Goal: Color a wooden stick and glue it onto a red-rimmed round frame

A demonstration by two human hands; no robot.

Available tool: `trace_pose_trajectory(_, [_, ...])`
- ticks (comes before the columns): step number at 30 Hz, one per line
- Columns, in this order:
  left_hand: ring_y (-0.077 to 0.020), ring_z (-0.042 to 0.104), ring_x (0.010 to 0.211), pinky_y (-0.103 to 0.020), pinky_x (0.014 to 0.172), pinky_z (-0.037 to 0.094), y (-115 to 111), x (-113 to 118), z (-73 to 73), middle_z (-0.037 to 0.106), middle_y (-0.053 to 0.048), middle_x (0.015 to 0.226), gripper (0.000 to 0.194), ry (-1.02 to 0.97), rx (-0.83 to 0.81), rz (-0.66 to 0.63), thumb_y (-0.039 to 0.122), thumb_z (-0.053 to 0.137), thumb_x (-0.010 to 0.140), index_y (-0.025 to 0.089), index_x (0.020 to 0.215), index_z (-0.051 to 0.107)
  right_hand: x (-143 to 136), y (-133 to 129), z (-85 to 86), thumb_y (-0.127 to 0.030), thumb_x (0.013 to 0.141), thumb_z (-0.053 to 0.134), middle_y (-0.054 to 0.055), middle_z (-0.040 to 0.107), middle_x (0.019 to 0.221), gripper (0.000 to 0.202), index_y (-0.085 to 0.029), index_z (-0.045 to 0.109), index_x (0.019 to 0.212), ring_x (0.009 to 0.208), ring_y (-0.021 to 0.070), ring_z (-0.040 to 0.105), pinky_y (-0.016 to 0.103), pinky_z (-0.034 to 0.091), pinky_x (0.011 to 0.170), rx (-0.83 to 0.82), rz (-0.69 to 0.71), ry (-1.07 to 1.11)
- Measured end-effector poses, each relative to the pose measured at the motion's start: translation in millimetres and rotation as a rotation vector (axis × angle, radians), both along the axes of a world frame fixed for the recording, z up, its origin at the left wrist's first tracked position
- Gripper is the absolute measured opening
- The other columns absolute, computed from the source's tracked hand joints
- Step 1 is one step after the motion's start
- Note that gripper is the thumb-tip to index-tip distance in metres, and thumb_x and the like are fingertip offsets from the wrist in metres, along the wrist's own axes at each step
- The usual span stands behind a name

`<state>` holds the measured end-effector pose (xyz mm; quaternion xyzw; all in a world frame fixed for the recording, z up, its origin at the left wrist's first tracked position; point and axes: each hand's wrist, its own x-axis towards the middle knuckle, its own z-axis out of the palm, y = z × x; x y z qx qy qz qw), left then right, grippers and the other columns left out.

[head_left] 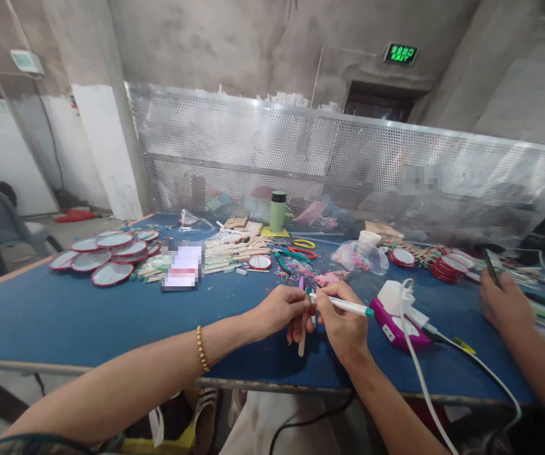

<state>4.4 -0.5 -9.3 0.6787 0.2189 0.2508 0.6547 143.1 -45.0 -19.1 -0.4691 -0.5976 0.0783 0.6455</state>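
My left hand (286, 311), with a gold bead bracelet (202, 349) at its wrist, is closed on a flat wooden stick (303, 338) that points down over the table's front part. A white pen with a green end (348, 306) lies in the closed fingers of my right hand (346, 322). Its tip meets the upper part of the stick, where a small green piece shows. The two hands are close together. Behind them lie tangled coloured cords (286, 270), a pink bundle (330, 278) and pliers with red handles (301, 253).
Round red-rimmed discs (112, 273) are piled at the left, beside a phone (183, 266) and many sticks (234, 251). A green bottle (277, 213) stands at the back. Right are a purple power strip (398, 325), cables and another person's hand (507, 303) holding a phone.
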Motion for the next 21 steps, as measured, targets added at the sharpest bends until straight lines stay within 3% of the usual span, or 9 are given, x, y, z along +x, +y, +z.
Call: trace_pose_trajectory(21, [-0.0087, 0.051, 0.038, -0.019, 0.036, 0.042, -0.3, -0.5, 0.8, 0.056, 0.0, 0.051, 0.049, -0.02, -0.015, -0.009, 0.062, 0.064, 0.076, 0.013, 0.069, 0.056, 2.7, 1.6, -3.5, -0.031, 0.082, 0.058, -0.001, 0.056, 0.056, 0.021, -0.021, 0.056, 0.063, 0.052, 0.014, 0.053, 0.027, 0.041, 0.049, -0.002, -0.012, 0.034])
